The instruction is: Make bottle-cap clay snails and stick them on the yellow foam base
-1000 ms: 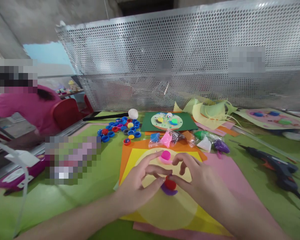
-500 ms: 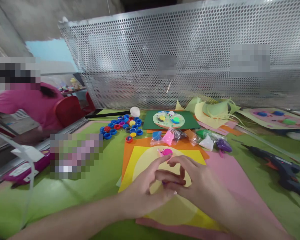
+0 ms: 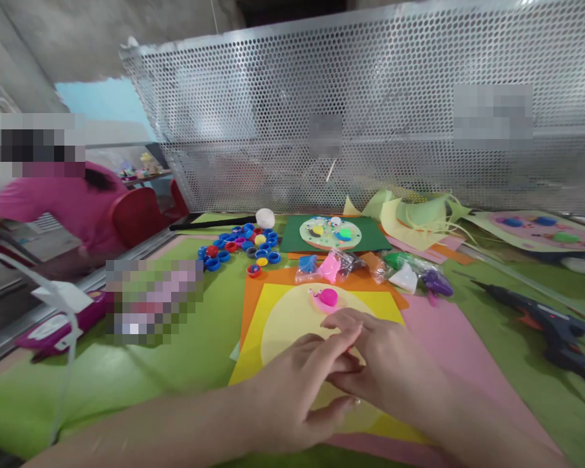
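Observation:
Above a pale yellow paper circle (image 3: 283,318), my two hands meet with their fingers overlapping. My left hand (image 3: 307,383) has its fingers pressed against the right one, thumb stretched out below. Curled fingers of my right hand (image 3: 380,354) close over the same spot. A speck of red shows between them, but what they hold is mostly hidden. Just beyond the fingertips, a pink clay snail (image 3: 327,298) with small eyes lies on the circle. Under the circle is a yellow sheet (image 3: 253,338), with an orange sheet (image 3: 253,292) beneath.
Blue, red and yellow bottle caps (image 3: 244,246) lie back left. Bagged clay (image 3: 329,266) sits behind the snail; a decorated disc (image 3: 330,233) rests on green paper. A glue gun (image 3: 541,322) lies right. A person in pink (image 3: 73,201) is at left.
My fingers have drawn closer together and toward me, uncovering more of the pink snail. My left index finger now crosses over the right hand's fingers.

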### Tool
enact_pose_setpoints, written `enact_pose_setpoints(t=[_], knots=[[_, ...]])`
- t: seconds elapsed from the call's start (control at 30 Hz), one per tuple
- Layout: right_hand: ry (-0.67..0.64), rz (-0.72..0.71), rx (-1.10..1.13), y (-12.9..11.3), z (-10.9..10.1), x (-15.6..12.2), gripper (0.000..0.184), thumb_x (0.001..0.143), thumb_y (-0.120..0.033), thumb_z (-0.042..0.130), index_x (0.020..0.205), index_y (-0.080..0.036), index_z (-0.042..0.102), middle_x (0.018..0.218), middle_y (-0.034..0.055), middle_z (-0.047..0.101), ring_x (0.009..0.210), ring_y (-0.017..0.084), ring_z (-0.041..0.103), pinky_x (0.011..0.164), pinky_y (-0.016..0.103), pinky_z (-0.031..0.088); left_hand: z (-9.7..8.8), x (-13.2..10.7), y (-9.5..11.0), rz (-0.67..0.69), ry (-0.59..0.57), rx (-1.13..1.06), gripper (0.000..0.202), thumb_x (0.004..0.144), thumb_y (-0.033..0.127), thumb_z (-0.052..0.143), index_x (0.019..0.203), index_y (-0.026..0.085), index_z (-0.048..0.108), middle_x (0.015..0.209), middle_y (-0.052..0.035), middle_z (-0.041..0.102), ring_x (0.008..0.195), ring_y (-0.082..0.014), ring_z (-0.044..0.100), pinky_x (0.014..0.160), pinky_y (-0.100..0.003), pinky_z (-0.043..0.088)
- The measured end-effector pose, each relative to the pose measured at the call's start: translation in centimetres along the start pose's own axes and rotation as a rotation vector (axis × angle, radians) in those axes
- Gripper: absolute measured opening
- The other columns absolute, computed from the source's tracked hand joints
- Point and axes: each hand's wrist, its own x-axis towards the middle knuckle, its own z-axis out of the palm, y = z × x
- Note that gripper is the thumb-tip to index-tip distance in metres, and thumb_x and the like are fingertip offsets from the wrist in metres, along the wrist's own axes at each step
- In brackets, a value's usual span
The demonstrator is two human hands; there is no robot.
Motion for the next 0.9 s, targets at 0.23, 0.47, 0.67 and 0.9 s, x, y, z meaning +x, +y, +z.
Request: enact_pose_setpoints(t=[0.23,0.47,0.67,0.9], knots=[[0.018,-0.024,-0.029,1.6,-1.3,0.3,0.038,0.064,-0.014,0.066,0.100,-0.018,0.055,0.096,0.0027,0.065,0.067,0.017,0.062,0.054,0.027,0.048,-1.0,-0.4,-0.2,0.073,0.127,0.183,0.066,0.083,0.012,0.047,0.137,0.028,0.013,0.109,-0.0054,0.066,0.100,-0.0216,0.059,0.090,-0.035,0.042],[0.011,-0.142,-0.055,0.5,-0.9,0.2,0.022,0.065,-0.018,0.065,0.085,-0.017,0.056,0.080,0.0017,0.064,0.064,0.016,0.060,0.054,0.026,0.045,-0.1,-0.5,-0.3,0.157,0.064,0.177,0.071,0.080,0.010,0.049,0.138,0.027,0.012,0.110,-0.0081,0.064,0.100,-0.0239,0.060,0.092,-0.039,0.043],[0.069,-0.222,-0.173,1.1,-1.4,0.3,0.008,0.074,-0.018,0.058,0.081,-0.016,0.056,0.077,0.0051,0.063,0.067,0.017,0.059,0.054,0.025,0.044,-0.7,-0.6,-0.1,-0.112,0.129,-0.036,0.064,0.085,0.015,0.048,0.137,0.027,0.013,0.115,-0.0082,0.062,0.111,-0.0217,0.054,0.095,-0.037,0.043],[0.083,-0.310,-0.251,2.3,-1.3,0.6,0.010,0.081,-0.017,0.050,0.078,-0.013,0.059,0.075,0.0061,0.063,0.066,0.017,0.060,0.053,0.026,0.044,-1.1,-0.6,-0.2,-0.301,0.117,-0.127,0.065,0.088,0.024,0.047,0.139,0.028,0.007,0.112,-0.0053,0.064,0.119,-0.0195,0.046,0.101,-0.039,0.036]])
